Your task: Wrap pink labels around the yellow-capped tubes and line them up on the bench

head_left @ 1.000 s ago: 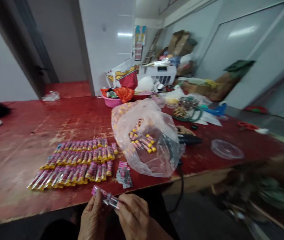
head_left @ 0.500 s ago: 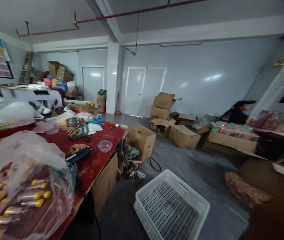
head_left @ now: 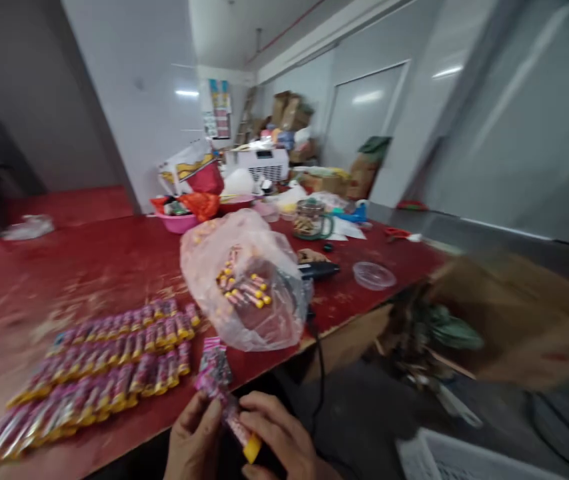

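Pink-wrapped tube (head_left: 237, 420) with a yellow cap is held just off the edge of the red surface (head_left: 89, 273); fingers (head_left: 264, 408) of the left hand (head_left: 194, 437) and right hand (head_left: 277, 433) curl closed around it; rows of similar tubes (head_left: 109, 380) lie nearby.

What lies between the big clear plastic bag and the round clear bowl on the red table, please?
In the head view, a black handheld tool, perhaps a heat gun, lies between the clear plastic bag and the clear bowl.
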The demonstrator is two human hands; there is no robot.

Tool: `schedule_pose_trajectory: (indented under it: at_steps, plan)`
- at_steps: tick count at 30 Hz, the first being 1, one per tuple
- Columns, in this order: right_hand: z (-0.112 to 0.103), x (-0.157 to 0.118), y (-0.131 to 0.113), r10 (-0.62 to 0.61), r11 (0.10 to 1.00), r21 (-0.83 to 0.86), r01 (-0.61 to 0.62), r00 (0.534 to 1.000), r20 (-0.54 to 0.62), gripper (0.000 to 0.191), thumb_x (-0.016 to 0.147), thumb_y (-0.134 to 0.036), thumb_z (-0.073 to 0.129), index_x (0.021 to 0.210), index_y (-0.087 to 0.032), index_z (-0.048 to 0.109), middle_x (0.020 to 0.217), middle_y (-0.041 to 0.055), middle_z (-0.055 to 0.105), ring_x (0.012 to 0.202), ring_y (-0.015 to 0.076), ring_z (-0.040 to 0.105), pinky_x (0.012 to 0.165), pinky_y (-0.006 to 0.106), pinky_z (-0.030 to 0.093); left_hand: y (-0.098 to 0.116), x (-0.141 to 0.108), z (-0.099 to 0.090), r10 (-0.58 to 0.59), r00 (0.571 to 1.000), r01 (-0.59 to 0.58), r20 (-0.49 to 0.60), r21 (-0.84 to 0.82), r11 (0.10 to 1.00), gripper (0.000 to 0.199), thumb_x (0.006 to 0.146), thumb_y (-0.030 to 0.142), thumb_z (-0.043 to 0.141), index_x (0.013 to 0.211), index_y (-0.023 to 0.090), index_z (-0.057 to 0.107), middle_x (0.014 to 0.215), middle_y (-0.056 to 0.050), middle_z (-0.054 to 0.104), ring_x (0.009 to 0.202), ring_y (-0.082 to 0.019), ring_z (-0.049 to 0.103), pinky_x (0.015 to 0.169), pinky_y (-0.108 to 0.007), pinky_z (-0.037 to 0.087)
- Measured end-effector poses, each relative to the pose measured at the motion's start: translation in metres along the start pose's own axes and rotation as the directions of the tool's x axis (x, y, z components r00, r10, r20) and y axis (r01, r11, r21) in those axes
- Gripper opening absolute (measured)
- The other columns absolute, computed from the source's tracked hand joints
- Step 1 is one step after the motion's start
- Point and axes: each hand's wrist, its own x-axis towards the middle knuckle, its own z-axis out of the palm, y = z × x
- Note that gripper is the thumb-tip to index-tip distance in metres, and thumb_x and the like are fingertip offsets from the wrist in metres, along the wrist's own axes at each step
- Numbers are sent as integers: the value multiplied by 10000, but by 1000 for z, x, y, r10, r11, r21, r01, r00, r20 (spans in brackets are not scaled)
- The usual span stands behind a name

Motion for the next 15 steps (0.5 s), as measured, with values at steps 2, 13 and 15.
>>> schedule_pose_trajectory:
  at_steps: [2,13,15]
  plan:
    - [-1,4,-1,-34,997,70,37,999,-32,334,967,-200,441,1288,-115,479,1215,154,580,1151,221,588,915,292,560,4,0,-6,-14,995,22,96,-81,996,454,459,379,960,813,187,751,765,-47,738,698,-169,650,670,-241,533]
    - [7,20,-23,187,973,176,-147,954,-235,258,866,-64,567,1106,-158,577,949,70,617,732,145,626,620,240,544,-1,-21,1,-57,951,87,303,-87,992,354,555,389,924,794,170,781,663,-37,675,658,-165,586,701,-251,467]
    - [0,21,-23,175,968,207,-139,970,-166,282,876,-64,546,1139,-160,582,967,82,614,758,157,628,637,257,556,-4,-20,1,-76,949,108,306,-89,990,371,557,402,922,798,160,776,630,-28,654,628,-149,559,680,-243,455]
